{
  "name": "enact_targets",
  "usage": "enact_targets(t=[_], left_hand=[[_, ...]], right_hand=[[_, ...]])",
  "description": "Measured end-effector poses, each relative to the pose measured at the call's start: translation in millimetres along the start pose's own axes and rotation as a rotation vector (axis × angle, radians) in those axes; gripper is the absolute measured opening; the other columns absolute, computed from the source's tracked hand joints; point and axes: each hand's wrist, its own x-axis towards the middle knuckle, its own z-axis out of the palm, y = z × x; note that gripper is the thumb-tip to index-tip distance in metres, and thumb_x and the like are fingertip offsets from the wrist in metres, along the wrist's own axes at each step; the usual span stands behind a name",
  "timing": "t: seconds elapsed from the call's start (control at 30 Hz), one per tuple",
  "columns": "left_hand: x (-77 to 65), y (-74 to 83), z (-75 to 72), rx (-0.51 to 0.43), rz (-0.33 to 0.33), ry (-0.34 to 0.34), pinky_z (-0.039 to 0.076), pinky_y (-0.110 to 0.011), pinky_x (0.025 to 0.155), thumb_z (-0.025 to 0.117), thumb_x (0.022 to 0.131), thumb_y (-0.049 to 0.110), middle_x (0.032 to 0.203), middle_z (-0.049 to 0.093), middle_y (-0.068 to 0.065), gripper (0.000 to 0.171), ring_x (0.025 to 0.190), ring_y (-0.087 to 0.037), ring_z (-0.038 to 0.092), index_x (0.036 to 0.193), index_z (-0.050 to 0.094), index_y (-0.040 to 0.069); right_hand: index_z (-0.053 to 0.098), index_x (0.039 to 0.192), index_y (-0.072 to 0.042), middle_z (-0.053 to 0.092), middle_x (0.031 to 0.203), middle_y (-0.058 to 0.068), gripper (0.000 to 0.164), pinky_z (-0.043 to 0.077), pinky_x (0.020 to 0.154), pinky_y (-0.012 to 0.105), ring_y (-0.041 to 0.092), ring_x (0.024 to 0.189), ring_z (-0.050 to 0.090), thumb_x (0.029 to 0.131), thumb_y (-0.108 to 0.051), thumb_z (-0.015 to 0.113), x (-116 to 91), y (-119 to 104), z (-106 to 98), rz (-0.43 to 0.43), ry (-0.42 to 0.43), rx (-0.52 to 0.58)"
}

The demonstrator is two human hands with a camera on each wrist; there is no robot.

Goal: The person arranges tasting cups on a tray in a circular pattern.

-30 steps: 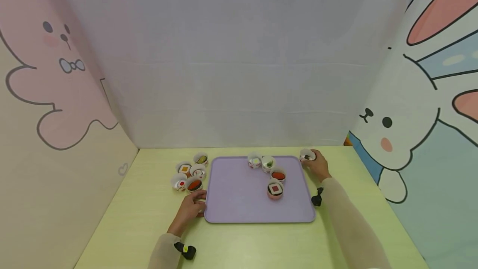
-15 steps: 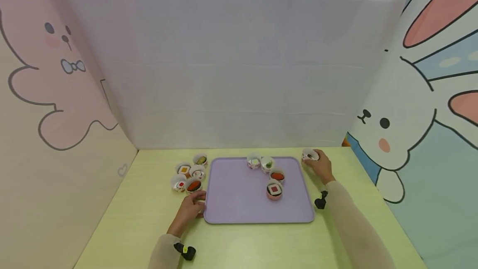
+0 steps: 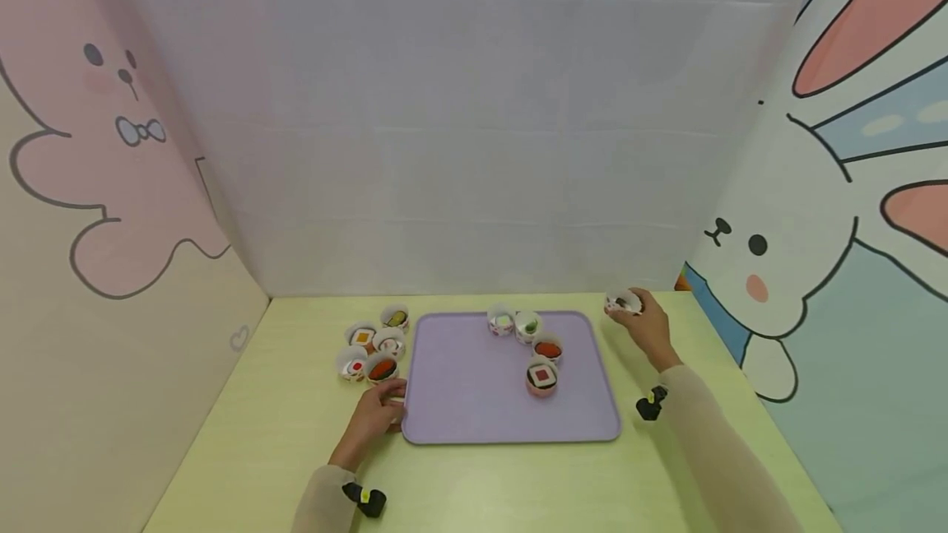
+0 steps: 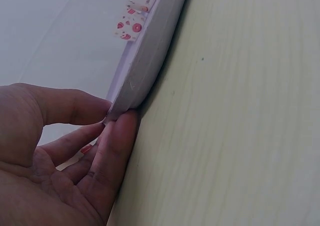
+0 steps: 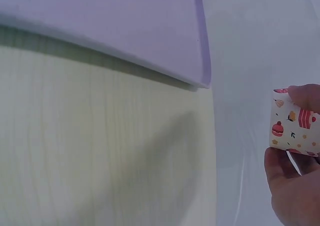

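In the head view my right hand (image 3: 648,331) holds a small paper cup (image 3: 620,301) beyond the right rear corner of the lilac tray (image 3: 474,385). The right wrist view shows printed cakes and fruit on this paper cup (image 5: 285,123), with the thumb and fingers at opposite sides of it. At the tray's left edge, my left hand (image 3: 373,418) pinches the rim. Seen from the left wrist, thumb and fingertips close on the tray's rim (image 4: 150,51) from both sides. Several similar cups stand on the tray, one with a square topping (image 3: 542,377) and one with red filling (image 3: 548,348).
Left of the tray several more filled cups cluster on the pale yellow table (image 3: 244,442), among them a cup with red filling (image 3: 382,368). A white sheet (image 3: 444,146) hangs behind the table. Panels with a cartoon bear and a rabbit (image 3: 741,270) flank both sides.
My right hand has lifted the paper cup and moved it right, away from the tray's corner. The left hand stays at the tray's edge.
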Motion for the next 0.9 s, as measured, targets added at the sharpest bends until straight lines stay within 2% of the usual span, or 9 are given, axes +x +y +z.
enact_targets(t=[0.2,0.4,0.6,0.77,0.9], left_hand=[[1.1,-1.8,0.2,0.002,0.003,0.006,0.059,-0.035,0.059,0.063,0.075,-0.009,0.112,0.063,-0.015,0.054,0.083,-0.016,0.062,0.128,0.059,0.000],[1.7,-3.1,-0.2,-0.004,0.004,0.002,0.059,-0.035,0.060,0.063,0.076,-0.009,0.112,0.063,-0.015,0.053,0.083,-0.016,0.062,0.128,0.059,0.000],[2.4,-3.0,-1.0,-0.001,0.012,0.001,0.059,-0.035,0.060,0.064,0.076,-0.008,0.114,0.064,-0.016,0.053,0.085,-0.017,0.063,0.128,0.059,0.000],[2.8,-3.4,-1.1,0.008,0.014,-0.004,0.059,-0.035,0.060,0.064,0.076,-0.007,0.114,0.064,-0.016,0.053,0.085,-0.017,0.063,0.128,0.059,0.000],[3.2,-3.7,-1.5,0.013,0.008,-0.006,0.060,-0.035,0.060,0.064,0.076,-0.007,0.115,0.063,-0.016,0.053,0.086,-0.017,0.062,0.128,0.059,0.000]], right_hand=[[0.035,0.150,-0.007,0.046,0.145,0.024,0.074,0.050,0.088,0.050,0.040,0.119,0.053,0.092,-0.040,0.067,-10,-10,-4,-0.047,0.024,-0.055],[0.036,0.149,-0.007,0.044,0.146,0.026,0.073,0.049,0.095,0.056,0.044,0.125,0.050,0.091,-0.035,0.069,-23,-17,-5,-0.069,0.023,-0.052],[0.039,0.147,-0.007,0.047,0.144,0.024,0.070,0.050,0.095,0.055,0.043,0.125,0.052,0.091,-0.033,0.070,-40,-27,-6,-0.098,0.012,-0.046],[0.043,0.144,-0.007,0.052,0.140,0.022,0.067,0.054,0.090,0.048,0.042,0.122,0.056,0.089,-0.029,0.072,-56,-34,1,-0.122,0.009,-0.057],[0.045,0.143,-0.008,0.055,0.136,0.021,0.064,0.057,0.082,0.032,0.041,0.119,0.059,0.088,-0.024,0.073,-67,-37,8,-0.131,-0.002,-0.052]])
